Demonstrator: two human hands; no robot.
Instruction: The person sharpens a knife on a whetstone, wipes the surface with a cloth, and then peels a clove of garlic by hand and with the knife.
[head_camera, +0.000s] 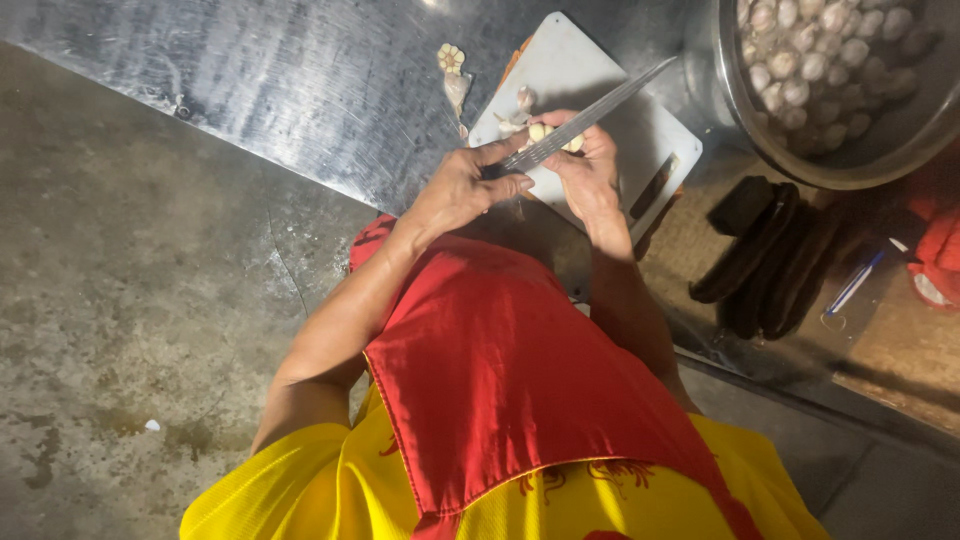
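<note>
Fingers of the left hand (462, 188) are curled shut around the handle of a long knife (590, 112), thumb laid along the top, so the blade runs up and to the right over the other hand. Those of the right hand (588, 172) are bent closed around a pale garlic clove (548, 133), pinching it between thumb and fingertips just under the blade. Knife and clove touch, or very nearly; the exact contact is hidden by the fingers.

From the head camera, both hands hover above a white cutting board (640, 150) that lies on a steel table (300, 90). Bits of papery skin (516, 112) sit on the board near the hands, and a trimmed garlic head (451, 58) lies on the table just beyond the board's left corner. To the right, a big metal bowl (800, 165) holds many whole garlic bulbs (810, 55). Below it some dark, long objects (760, 255) rest on a lower surface, with a blue pen (853, 285) beside them. A red apron (500, 370) over a yellow shirt (300, 490) fills the bottom of the view.

For clean peeling, I judge it best to keep the blade shallow, catch only the skin at the clove's end, and keep the holding thumb clear of the edge while turning the clove.
</note>
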